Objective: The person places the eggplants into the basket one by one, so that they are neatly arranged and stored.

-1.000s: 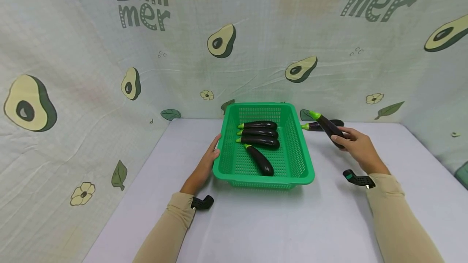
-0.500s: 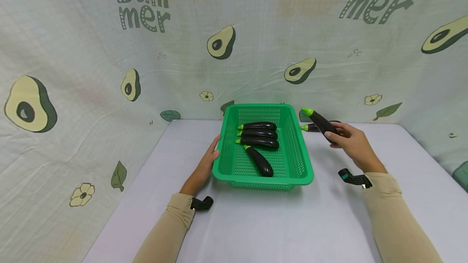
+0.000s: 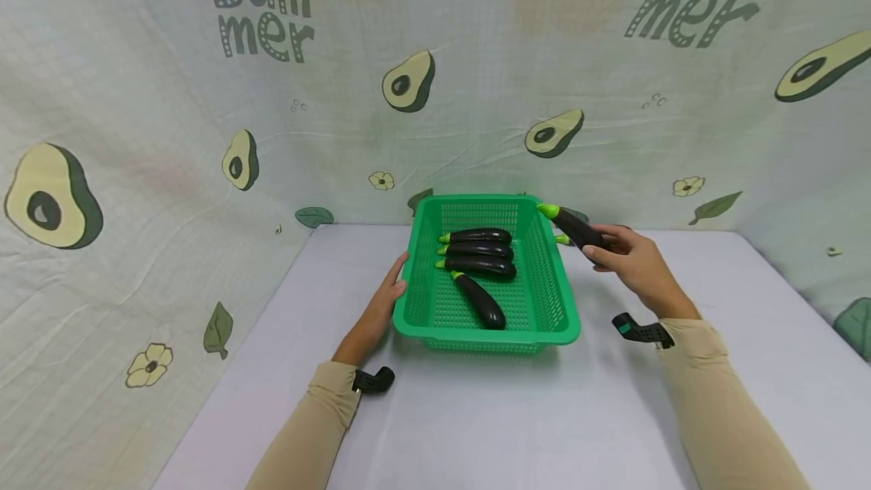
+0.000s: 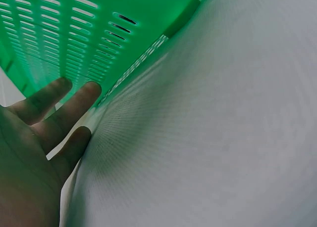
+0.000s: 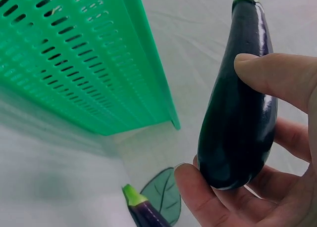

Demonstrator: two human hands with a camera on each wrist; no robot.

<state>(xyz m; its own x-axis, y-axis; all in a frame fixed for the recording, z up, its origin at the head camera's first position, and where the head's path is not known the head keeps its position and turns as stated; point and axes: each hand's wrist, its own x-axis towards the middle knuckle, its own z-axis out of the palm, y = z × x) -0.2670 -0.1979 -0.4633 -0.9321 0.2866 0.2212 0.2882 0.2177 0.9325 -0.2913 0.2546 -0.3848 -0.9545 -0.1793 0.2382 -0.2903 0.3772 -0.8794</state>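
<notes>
A dark purple eggplant with a bright green stem is held in my right hand, thumb on one side and fingers on the other. It is raised and tilted, its stem end at the right rim of the green plastic basket. In the right wrist view the held eggplant hangs beside the basket's slotted wall. My left hand rests at the basket's left side. Its fingers look fairly straight against the wall in the left wrist view. Inside lie several eggplants, with one slanted eggplant nearer the front.
Another eggplant lies on the table right of the basket, mostly hidden behind the held one in the head view. The white tabletop meets a cloth backdrop printed with avocados and leaves just behind the basket.
My right hand has moved left with the eggplant, bringing its stem end from right of the basket to the right rim. My left hand and the basket stay about where they were.
</notes>
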